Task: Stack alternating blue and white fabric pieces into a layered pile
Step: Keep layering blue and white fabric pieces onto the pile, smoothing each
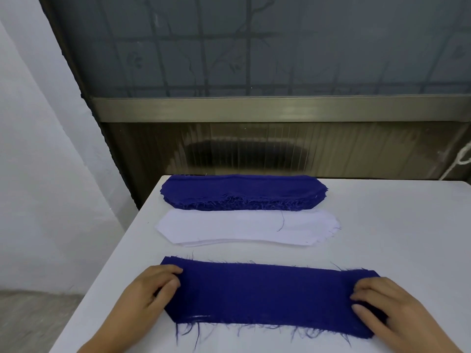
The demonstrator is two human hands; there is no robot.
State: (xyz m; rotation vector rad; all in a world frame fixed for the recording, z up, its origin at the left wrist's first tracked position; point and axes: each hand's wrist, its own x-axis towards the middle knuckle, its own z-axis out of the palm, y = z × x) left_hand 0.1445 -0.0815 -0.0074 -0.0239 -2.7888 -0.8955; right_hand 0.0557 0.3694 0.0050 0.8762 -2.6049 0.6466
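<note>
A blue piece (267, 296) is pressed flat at its ends by the left hand (150, 294) and right hand (379, 307), fingers loosely bent, likely to square the pile.

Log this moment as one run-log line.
stage: blue piece laid nearest | left hand: on its left end | right hand: on its right end | next: white stack
</note>
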